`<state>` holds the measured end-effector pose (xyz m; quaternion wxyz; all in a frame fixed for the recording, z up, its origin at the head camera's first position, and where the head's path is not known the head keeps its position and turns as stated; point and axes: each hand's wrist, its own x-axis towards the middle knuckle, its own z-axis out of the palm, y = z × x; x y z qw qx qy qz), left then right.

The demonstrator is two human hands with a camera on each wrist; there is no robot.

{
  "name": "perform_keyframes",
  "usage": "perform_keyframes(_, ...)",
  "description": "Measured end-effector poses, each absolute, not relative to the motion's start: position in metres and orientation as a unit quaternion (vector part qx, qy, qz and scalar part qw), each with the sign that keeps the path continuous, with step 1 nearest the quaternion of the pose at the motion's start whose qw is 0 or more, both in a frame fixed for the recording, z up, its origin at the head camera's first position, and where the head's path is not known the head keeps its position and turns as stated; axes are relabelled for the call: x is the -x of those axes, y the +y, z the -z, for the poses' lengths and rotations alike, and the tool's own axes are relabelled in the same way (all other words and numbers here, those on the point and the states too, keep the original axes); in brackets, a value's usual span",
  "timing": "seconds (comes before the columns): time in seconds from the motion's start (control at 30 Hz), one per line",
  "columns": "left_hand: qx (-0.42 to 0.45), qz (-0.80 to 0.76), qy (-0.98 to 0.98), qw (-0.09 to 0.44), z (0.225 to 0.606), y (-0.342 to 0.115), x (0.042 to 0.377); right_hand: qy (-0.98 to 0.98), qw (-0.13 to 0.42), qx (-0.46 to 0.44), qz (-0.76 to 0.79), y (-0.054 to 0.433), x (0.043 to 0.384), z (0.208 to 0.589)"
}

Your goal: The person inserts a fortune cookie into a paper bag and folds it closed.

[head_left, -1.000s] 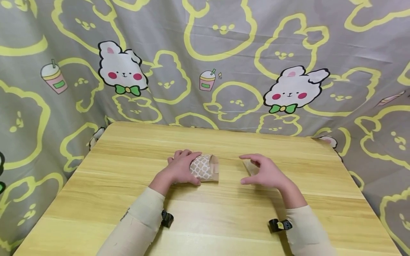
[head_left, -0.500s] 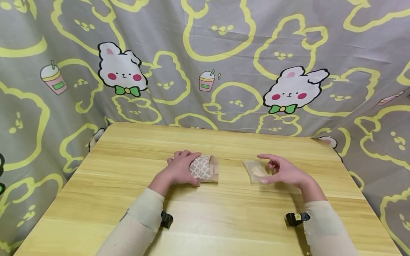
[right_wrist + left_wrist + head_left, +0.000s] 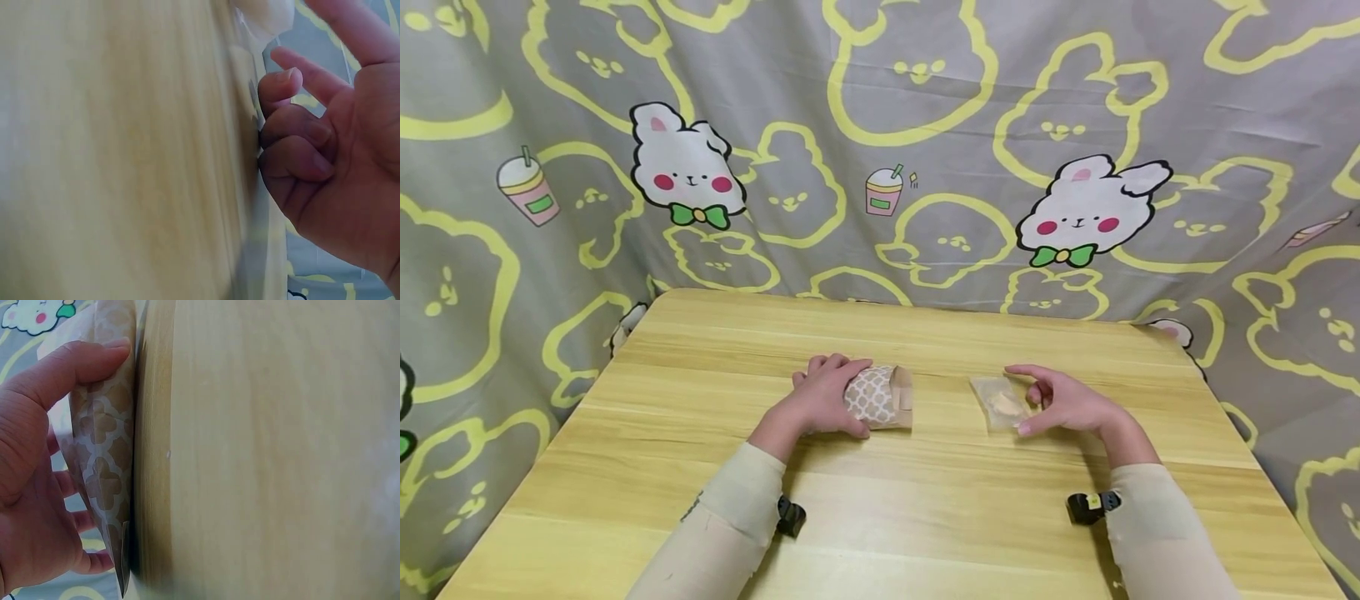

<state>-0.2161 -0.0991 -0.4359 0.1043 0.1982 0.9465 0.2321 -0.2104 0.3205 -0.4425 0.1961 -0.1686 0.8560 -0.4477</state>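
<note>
A small brown paper bag [image 3: 872,397] with a white lattice pattern lies on the table, its mouth facing right. My left hand [image 3: 826,397] holds it from the left, thumb on the near side and fingers at the far side. In the left wrist view, the thumb presses on the patterned paper [image 3: 103,444]. To the right lies a clear packet [image 3: 996,400] with something pale inside. My right hand [image 3: 1069,406] is at its right edge, index finger and thumb spread apart. The right wrist view shows its other fingers [image 3: 294,159] bent against the table; the packet [image 3: 272,14] is partly cut off.
The wooden table [image 3: 880,517] fills the lower view. A grey curtain [image 3: 820,75] with yellow outlines and rabbit prints hangs behind and at both sides. A black wrist camera [image 3: 791,516] sits on the left sleeve, another camera [image 3: 1092,507] on the right.
My right hand has drawn back to the right, uncovering the clear packet on the table; during the last half second it barely moves. The left hand and paper bag stay in place.
</note>
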Motion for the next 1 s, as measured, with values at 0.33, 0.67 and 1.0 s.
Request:
perform_keyframes(0.33,-0.198,-0.233,0.946,0.104,0.433,-0.098,0.215,0.88,0.17,0.176,0.408,0.312,0.21,0.445)
perform_keyframes(0.67,-0.202,-0.233,0.946,0.096,0.433,-0.098,0.214,0.89,0.164,0.163,0.392,0.307,0.21,0.444)
perform_keyframes(1.0,-0.202,-0.232,0.947,0.097,0.432,-0.098,0.213,0.877,0.169,0.165,0.419,0.309,0.208,0.446)
